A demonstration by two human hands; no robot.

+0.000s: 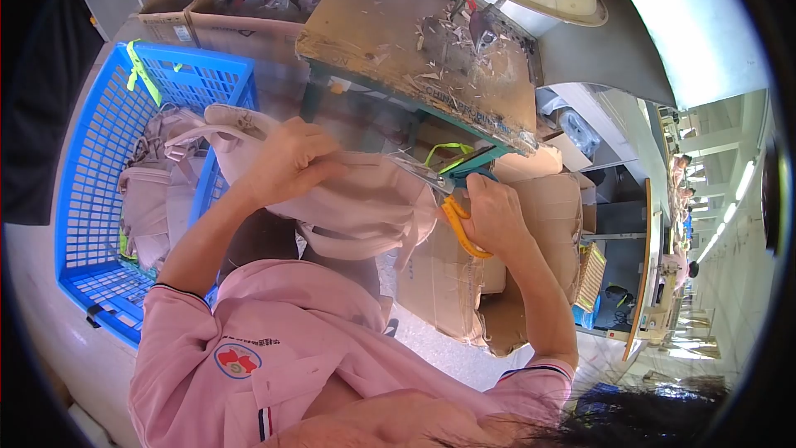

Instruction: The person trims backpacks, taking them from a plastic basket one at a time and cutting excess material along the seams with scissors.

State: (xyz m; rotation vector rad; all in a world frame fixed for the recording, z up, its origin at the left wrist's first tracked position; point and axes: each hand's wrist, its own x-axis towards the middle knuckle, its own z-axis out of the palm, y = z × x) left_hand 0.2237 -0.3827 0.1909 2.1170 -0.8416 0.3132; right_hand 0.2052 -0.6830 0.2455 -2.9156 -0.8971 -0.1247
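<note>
Holds a beige bag [365, 199] in front of the body, over the lap, spread between both sets of fingers and hanging below them. Pinches its upper edge with the left hand [292, 164], back of the hand up, wrist bent inward and fingers curled closed (too blurred at the tips to tell exactly what is caught there). Grips scissors [461, 229] in the right hand [496, 220], with fingers wrapped around the handles, forearm raised and blades aimed leftward at the bag's edge, toward the left fingertips. Has a blue basket [70, 191] to the left of the left fingers, with more beige bags [153, 199] heaped inside. Faces a worn workbench [356, 37] beyond both sets of fingers, with scraps strewn over the top. Shows an opened cardboard box [543, 211] just right of the right fingers, below bench height.
</note>
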